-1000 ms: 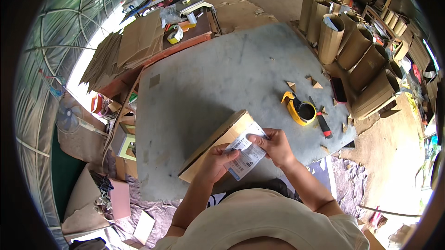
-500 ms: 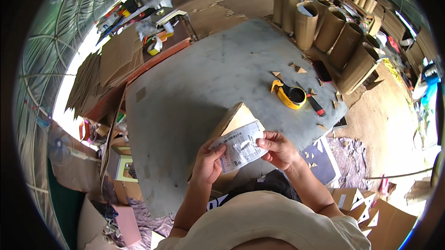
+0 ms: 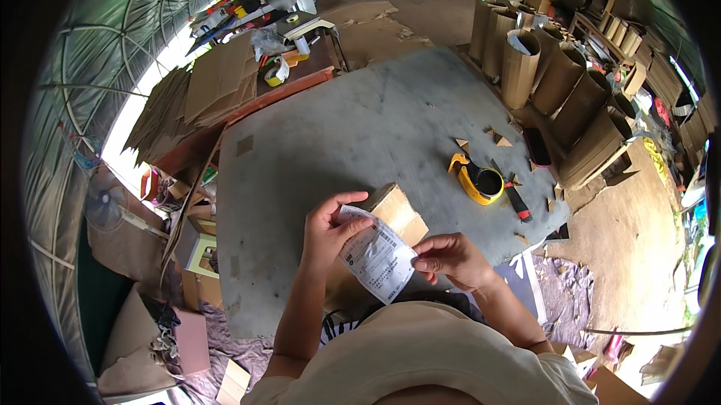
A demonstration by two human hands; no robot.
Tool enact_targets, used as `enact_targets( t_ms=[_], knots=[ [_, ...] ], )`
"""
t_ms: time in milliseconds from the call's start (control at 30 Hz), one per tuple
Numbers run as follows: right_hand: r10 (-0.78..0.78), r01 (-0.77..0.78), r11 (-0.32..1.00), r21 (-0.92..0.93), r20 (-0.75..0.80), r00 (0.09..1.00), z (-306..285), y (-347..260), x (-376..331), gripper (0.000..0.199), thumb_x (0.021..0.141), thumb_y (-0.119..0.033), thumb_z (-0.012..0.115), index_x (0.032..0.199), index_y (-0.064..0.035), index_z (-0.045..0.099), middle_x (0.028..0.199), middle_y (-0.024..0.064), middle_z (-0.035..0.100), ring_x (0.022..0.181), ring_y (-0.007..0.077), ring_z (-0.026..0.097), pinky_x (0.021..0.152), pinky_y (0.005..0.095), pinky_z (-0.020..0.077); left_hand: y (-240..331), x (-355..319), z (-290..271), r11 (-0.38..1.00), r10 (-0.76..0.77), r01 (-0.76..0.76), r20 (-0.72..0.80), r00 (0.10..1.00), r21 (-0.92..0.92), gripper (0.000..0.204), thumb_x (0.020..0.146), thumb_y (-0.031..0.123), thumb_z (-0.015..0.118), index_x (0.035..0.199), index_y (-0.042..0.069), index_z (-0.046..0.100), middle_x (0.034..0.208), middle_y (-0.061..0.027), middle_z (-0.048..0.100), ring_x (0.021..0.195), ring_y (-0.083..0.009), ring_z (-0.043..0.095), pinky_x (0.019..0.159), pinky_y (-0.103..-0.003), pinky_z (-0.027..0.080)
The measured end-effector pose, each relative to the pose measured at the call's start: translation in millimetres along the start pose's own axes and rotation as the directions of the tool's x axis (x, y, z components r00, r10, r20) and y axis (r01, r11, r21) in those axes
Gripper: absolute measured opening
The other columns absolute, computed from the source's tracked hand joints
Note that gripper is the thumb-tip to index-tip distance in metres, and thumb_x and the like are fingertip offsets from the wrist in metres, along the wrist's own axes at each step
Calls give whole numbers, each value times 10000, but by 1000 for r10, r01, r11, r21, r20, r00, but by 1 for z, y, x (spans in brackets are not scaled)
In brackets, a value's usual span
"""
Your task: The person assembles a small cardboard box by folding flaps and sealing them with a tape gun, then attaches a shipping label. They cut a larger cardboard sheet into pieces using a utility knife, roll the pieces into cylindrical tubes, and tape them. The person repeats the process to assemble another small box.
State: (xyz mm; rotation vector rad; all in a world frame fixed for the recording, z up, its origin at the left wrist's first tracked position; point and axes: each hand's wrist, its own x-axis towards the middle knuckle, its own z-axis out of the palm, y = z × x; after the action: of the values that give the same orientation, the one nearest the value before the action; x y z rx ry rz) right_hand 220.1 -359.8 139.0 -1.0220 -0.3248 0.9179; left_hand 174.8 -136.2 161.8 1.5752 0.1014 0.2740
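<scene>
1. Swung round since half a second ago: the white printed label (image 3: 378,262), which sloped up toward the right and now slopes down that way.
2. From where I stand, the left hand (image 3: 328,231) has climbed to the label's upper-left part; its thumb presses on the sheet while the index finger sticks out past the edge.
3. The right hand (image 3: 454,258) is narrowed to a pinch, thumb and fingers nipping the label's right corner.
4. Below the label sits a cardboard box (image 3: 406,217) on the grey counter (image 3: 293,172), close to the person's body; whether the two touch, I can't tell.
5. What the turn means for the work, I judge: the sheet's angle is being adjusted, and neither hand is free for the box.
6. Off right lie a yellow tape dispenser (image 3: 475,187) and a red-and-black knife (image 3: 517,203), both untouched.
</scene>
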Motion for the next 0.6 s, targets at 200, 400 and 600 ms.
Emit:
enact_targets(
  t_ms=[200,400,600],
  knots=[
    [-18,42,971,233,-104,994,-20,-4,5,102,773,-60,660,836,13,629,731,82,636,575,120,590,505,218,483,-1,14,12,736,443,-178,-267,856,654,360,690,53,712,1028,42,587,882,-59,618,786,-173,566,687,-298,456],
    [-133,158,974,161,-158,979,-8,-10,17,91,773,-70,666,810,-7,611,716,69,625,580,111,582,521,224,477,18,-15,50,625,587,-465,14,809,626,337,618,54,752,931,31,629,926,-91,620,859,-229,587,747,-314,470],
    [-111,119,971,206,-49,993,1,-15,19,113,795,-76,644,855,14,613,745,57,618,611,101,577,560,219,474,8,-19,63,796,497,-475,43,867,375,283,659,-27,718,927,16,639,909,-99,630,834,-187,610,701,-273,491]
  ],
)
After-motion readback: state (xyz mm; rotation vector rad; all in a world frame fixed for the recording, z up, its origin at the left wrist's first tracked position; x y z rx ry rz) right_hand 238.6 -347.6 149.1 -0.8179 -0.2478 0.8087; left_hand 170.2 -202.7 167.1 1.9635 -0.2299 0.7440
